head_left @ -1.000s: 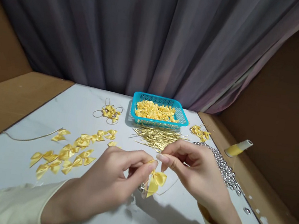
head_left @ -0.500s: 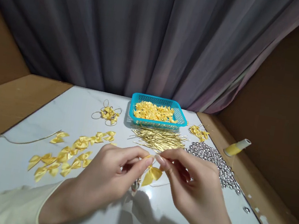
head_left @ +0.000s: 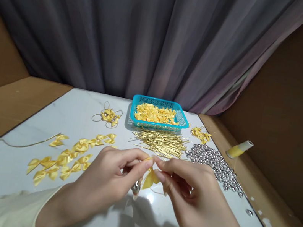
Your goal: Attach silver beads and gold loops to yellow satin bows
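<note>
Grey curtains (head_left: 125, 27) hang behind a white table (head_left: 36, 121). Our left hand (head_left: 109, 176) pinches a yellow bow (head_left: 150, 180); whether our right hand (head_left: 195, 198), against it, grips too, we cannot tell.

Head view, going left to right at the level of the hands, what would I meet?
Loose yellow bows, left hand, held yellow bow, right hand, lone silver bead, white patches.
</note>
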The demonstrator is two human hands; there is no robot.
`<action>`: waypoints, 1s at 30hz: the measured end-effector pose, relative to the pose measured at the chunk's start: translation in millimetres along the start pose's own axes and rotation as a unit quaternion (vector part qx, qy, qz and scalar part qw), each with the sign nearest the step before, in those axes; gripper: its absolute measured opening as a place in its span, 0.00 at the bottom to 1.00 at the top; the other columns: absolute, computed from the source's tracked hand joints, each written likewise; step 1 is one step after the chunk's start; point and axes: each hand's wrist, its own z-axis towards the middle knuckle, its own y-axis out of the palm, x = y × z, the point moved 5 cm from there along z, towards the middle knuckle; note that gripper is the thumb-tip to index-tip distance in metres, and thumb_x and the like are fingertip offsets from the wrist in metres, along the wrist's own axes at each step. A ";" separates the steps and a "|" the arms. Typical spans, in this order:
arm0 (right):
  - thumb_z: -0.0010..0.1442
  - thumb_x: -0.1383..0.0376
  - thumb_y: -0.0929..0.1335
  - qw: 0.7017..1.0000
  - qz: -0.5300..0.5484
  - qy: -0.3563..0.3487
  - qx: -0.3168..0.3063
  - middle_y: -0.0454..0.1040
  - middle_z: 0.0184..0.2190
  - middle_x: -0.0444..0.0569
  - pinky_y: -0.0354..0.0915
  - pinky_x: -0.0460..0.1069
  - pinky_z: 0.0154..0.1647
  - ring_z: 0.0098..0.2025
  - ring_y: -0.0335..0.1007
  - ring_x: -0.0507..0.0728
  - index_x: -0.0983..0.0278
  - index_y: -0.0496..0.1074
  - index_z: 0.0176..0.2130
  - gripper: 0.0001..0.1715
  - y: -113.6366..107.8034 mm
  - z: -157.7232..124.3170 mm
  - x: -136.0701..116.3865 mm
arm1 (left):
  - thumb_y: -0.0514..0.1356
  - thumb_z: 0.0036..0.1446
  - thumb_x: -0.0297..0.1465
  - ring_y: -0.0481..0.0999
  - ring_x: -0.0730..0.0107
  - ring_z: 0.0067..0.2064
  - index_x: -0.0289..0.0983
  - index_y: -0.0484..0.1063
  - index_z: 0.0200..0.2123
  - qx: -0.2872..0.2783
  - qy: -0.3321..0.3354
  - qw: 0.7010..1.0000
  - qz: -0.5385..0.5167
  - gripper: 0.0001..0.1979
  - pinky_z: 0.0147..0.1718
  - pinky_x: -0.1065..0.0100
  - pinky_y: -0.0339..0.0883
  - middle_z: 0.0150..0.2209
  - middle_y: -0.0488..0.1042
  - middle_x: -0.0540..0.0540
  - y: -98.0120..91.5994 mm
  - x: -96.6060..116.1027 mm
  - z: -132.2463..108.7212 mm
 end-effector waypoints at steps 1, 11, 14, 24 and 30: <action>0.58 0.71 0.62 1.000 -0.002 0.001 -0.004 0.59 0.17 0.41 0.47 0.45 0.19 0.19 0.50 0.47 0.65 0.64 0.24 0.11 -0.3 0.4 0.1 | 0.54 0.58 0.32 0.62 0.80 0.15 0.37 0.74 0.29 -0.001 0.001 1.000 -0.003 0.10 0.15 0.77 0.56 0.14 0.68 0.57 0.1 0.1 -0.2; 0.60 0.66 0.64 0.944 0.305 0.090 -0.089 0.73 0.26 0.45 0.55 0.42 0.15 0.17 0.61 0.47 0.60 0.62 0.47 0.14 -25.1 4.1 19.4 | 0.54 0.57 0.37 0.64 0.78 0.16 0.36 0.71 0.27 0.019 -0.045 0.998 -0.034 0.13 0.14 0.78 0.57 0.14 0.65 0.56 -3.8 -5.7 8.2; 0.61 0.67 0.63 0.895 0.431 0.074 -0.090 0.74 0.37 0.50 0.57 0.41 0.11 0.23 0.71 0.51 0.58 0.61 0.48 0.15 -32.7 3.8 22.7 | 0.54 0.57 0.38 0.63 0.78 0.16 0.36 0.71 0.28 0.026 -0.061 0.997 -0.043 0.13 0.15 0.77 0.58 0.15 0.66 0.55 -4.3 -8.8 10.4; 0.55 0.65 0.69 0.941 0.314 0.025 0.125 0.72 0.45 0.50 0.67 0.47 0.19 0.39 0.74 0.59 0.54 0.58 0.51 0.26 -19.7 30.2 33.9 | 0.53 0.58 0.36 0.68 0.77 0.18 0.36 0.68 0.28 -0.026 -0.079 0.991 -0.103 0.11 0.18 0.76 0.62 0.19 0.73 0.52 6.7 -12.5 12.2; 0.51 0.63 0.72 0.936 0.310 0.053 0.160 0.76 0.38 0.50 0.66 0.45 0.19 0.30 0.73 0.54 0.61 0.65 0.44 0.20 -19.4 37.7 45.1 | 0.54 0.58 0.35 0.68 0.77 0.20 0.36 0.68 0.30 -0.053 -0.123 0.981 -0.142 0.10 0.19 0.76 0.60 0.21 0.73 0.52 12.8 -15.4 12.9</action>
